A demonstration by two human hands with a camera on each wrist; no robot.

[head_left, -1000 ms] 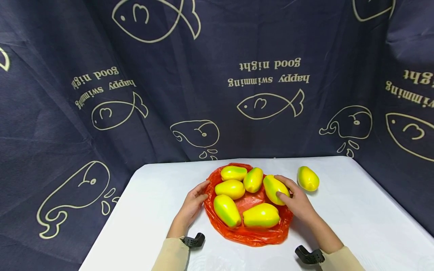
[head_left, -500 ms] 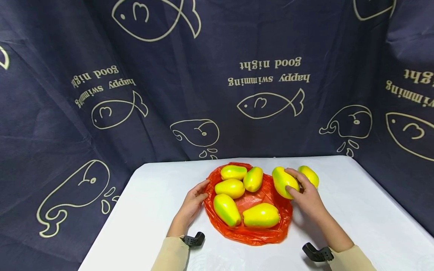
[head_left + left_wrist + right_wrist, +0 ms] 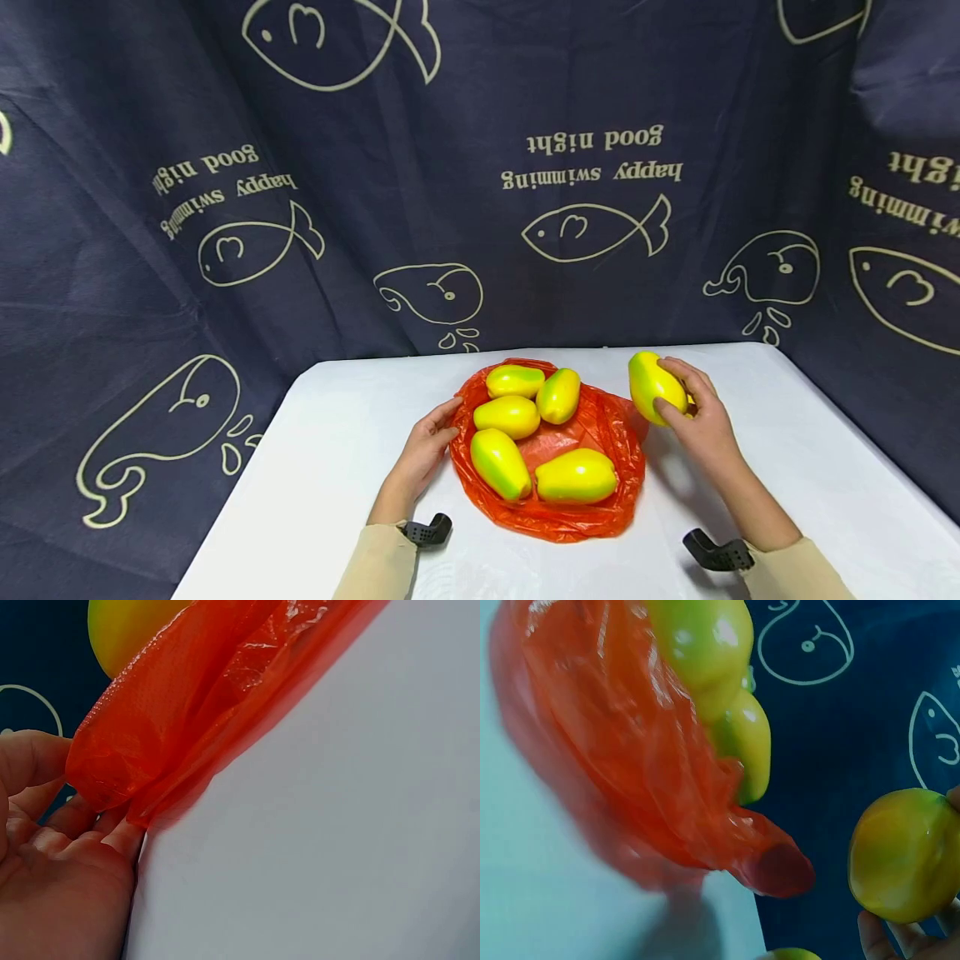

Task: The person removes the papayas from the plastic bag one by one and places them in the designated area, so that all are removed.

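Observation:
In the head view my right hand [image 3: 701, 417] grips a yellow-green papaya [image 3: 651, 387], off the right side of a red plastic bag [image 3: 555, 521]. The right wrist view shows this papaya [image 3: 900, 855] with fingertips under it. My left hand [image 3: 426, 446] holds the bag's left rim between thumb and fingers. Up close in the left wrist view, the red bag edge [image 3: 150, 742] lies against the fingers. Several similar papayas rest in the spread bag, among them one [image 3: 576, 477] at the front and one [image 3: 501, 465] at the left.
Another papaya lies at the back right, mostly hidden behind my right hand; part of a papaya [image 3: 791, 954] shows at the bottom of the right wrist view. A white table [image 3: 315, 475] carries everything. A dark blue curtain [image 3: 465, 200] with fish drawings hangs behind it.
My right hand has lifted the papaya out of the bag and carried it right, over toward the loose one at the back. The left hand has stayed at the bag's rim.

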